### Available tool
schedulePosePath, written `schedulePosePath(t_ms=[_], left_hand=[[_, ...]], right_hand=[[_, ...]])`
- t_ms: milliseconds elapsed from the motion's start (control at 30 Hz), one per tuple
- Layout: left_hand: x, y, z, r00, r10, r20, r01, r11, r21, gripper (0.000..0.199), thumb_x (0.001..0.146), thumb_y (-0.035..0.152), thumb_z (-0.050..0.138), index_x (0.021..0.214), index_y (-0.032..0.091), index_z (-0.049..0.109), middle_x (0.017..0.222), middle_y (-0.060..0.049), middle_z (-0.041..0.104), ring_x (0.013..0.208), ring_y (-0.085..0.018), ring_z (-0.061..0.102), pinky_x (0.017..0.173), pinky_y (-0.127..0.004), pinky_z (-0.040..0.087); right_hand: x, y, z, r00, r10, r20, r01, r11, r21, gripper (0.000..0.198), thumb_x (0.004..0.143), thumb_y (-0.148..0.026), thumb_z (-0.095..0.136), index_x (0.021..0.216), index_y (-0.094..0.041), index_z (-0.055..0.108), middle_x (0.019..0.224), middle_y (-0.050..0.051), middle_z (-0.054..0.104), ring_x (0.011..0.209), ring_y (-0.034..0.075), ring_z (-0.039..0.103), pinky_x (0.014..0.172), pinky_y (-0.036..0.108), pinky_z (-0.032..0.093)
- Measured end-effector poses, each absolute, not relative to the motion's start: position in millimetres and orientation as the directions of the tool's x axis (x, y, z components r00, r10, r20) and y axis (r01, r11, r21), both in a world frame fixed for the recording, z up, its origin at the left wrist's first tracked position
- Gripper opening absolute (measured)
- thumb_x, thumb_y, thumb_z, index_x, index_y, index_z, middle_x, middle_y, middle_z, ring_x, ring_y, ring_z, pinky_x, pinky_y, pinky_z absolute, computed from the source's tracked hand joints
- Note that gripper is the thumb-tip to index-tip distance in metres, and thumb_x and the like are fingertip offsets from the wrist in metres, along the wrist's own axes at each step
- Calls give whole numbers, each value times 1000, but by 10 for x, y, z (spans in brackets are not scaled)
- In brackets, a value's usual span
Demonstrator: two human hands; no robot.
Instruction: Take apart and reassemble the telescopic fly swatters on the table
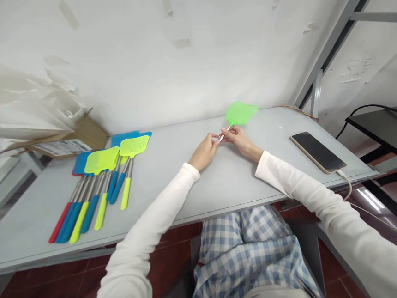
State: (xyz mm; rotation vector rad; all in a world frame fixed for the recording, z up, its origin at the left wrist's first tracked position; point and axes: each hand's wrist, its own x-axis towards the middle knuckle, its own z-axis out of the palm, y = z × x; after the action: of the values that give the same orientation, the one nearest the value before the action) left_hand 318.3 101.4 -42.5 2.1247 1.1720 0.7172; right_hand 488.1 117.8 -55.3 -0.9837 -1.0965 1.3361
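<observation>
A green fly swatter (240, 112) with a pale, thin shaft is held above the table, its flat head pointing to the wall. The fingers of my right hand (238, 139) are closed around the shaft just below the head. At the shaft's lower end, my left hand (205, 151) pinches with its fingertips. Part of the shaft is hidden by the fingers. Off to the left lie several fly swatters in a fanned pile, among them a yellow-green swatter (135, 146) and one with a red handle (59, 223); others are blue.
An open cardboard box (91, 133) with clear plastic wrapping (16, 100) stands at the back left. On the right a phone (318, 151) lies plugged into a white cable (345, 180). A white wall (177, 67) borders the grey table (189, 201); a metal frame (335, 39) rises at right.
</observation>
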Motion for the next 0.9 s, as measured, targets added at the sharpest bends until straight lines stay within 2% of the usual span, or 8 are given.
schedulePosePath(t_ms=[133, 200, 267, 367, 467, 533, 767, 900], left_hand=[[3166, 1022, -561, 497, 844, 204, 694, -527, 491, 32, 101, 32, 32, 121, 16, 52, 115, -14, 61, 107, -23, 61, 93, -37, 45], [3155, 1028, -597, 472, 853, 225, 779, -522, 348, 36, 102, 31, 26, 120, 15, 53, 117, -16, 58, 104, -24, 62, 89, -36, 46], [3179, 1013, -596, 441, 867, 232, 830, -492, 262, 40, 103, 34, 23, 120, 14, 52, 117, -17, 57, 97, -24, 65, 79, -33, 47], [3240, 960, -545, 389, 891, 235, 858, -444, 260, 41, 103, 38, 21, 125, 16, 48, 124, -16, 56, 95, -23, 66, 69, -31, 47], [3267, 911, -479, 375, 909, 180, 865, -413, 286, 37, 103, 39, 21, 124, 19, 45, 122, -13, 61, 99, -23, 67, 73, -30, 47], [3265, 900, -446, 380, 916, 125, 877, -400, 265, 37, 103, 39, 20, 123, 20, 45, 114, -12, 66, 97, -24, 68, 75, -31, 47], [3243, 958, -404, 409, 902, 140, 898, -425, 112, 41, 103, 41, 17, 122, 21, 48, 109, -11, 70, 92, -25, 70, 73, -32, 47], [3076, 1053, -375, 422, 902, 89, 904, -426, 35, 42, 103, 41, 18, 120, 21, 51, 105, -11, 72, 90, -25, 70, 74, -32, 46]], right_hand=[[4919, 1087, -562, -57, 998, -40, -274, -54, -960, 44, 92, -61, 51, 91, -18, 60, 88, 11, 73, 78, 19, 71, 76, 35, 59], [4908, 1083, -573, -37, 996, -84, -333, -91, -938, 46, 94, -62, 44, 98, -19, 59, 91, 11, 74, 85, 21, 72, 77, 36, 59], [4900, 1113, -582, 9, 997, -77, -372, -68, -926, 44, 93, -62, 48, 102, -20, 58, 93, 10, 75, 92, 21, 71, 81, 36, 58], [4911, 1174, -582, 88, 995, 48, -362, 77, -929, 43, 84, -61, 62, 96, -20, 63, 100, 9, 76, 104, 21, 70, 90, 34, 56], [4921, 1199, -570, 109, 982, 156, -353, 185, -917, 46, 71, -59, 75, 91, -18, 68, 103, 10, 75, 105, 23, 69, 92, 35, 55], [4903, 1196, -567, 121, 981, 150, -372, 185, -910, 46, 66, -55, 80, 90, -17, 69, 101, 11, 76, 103, 24, 71, 91, 36, 57], [4903, 1294, -615, 238, 966, 101, -416, 195, -888, 28, 69, -39, 83, 77, -15, 69, 85, 8, 76, 95, 24, 73, 86, 35, 60], [5271, 1480, -592, 511, 859, 39, -425, 292, -857, 16, 78, -26, 76, 71, -17, 64, 72, 1, 74, 84, 16, 74, 86, 30, 60]])
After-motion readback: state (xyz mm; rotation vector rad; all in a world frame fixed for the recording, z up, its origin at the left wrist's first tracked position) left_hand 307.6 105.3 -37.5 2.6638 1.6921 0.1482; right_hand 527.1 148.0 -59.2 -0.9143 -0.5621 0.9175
